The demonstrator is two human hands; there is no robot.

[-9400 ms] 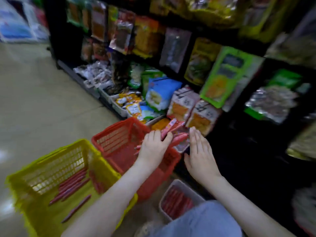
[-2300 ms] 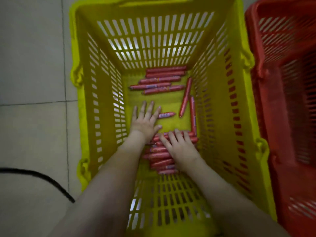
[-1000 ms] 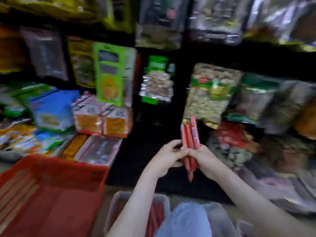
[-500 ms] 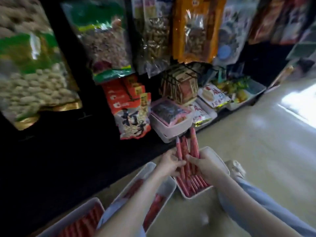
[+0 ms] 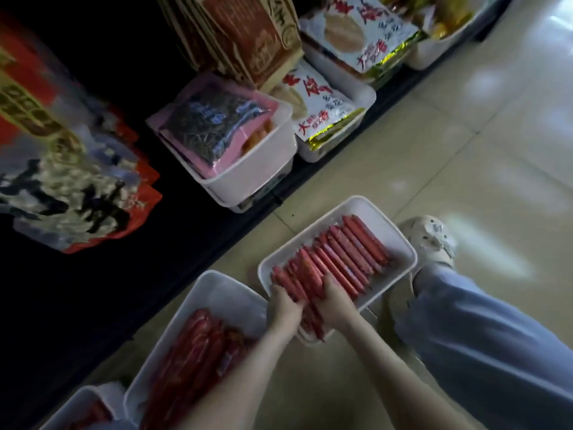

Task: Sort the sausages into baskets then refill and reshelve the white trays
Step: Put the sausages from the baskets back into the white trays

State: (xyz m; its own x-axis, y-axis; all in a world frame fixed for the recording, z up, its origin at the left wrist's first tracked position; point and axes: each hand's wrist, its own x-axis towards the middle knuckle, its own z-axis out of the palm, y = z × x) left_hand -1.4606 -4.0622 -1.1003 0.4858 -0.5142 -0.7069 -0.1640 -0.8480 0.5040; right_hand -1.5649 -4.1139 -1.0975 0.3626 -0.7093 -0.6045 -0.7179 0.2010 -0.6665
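Sausages, slim and red-wrapped, lie packed side by side in a white tray that sits on the pale tiled floor, just in front of the bottom shelf. At the tray's near end the left hand and the right hand are close together, almost touching, with the fingers of both curled around a small bundle of sausages gripped between them. The bundle's lower ends stick out below the hands, over the tray's near rim.

To the left, a second white tray rests on the floor, touching or nearly touching the first (the arm hides the corner). It holds a heap of darker red sausages. A third tray shows only partly at the bottom left edge.

On the shelf above stands a white bin with pink packets of something dark. Beside it, another bin holds white snack bags printed with red characters. Brown cartons stand behind them, and a large red bag, blurred, fills the left side.

A pale shoe sits just beside the first tray's far right corner, with a light blue trouser leg running down to it.
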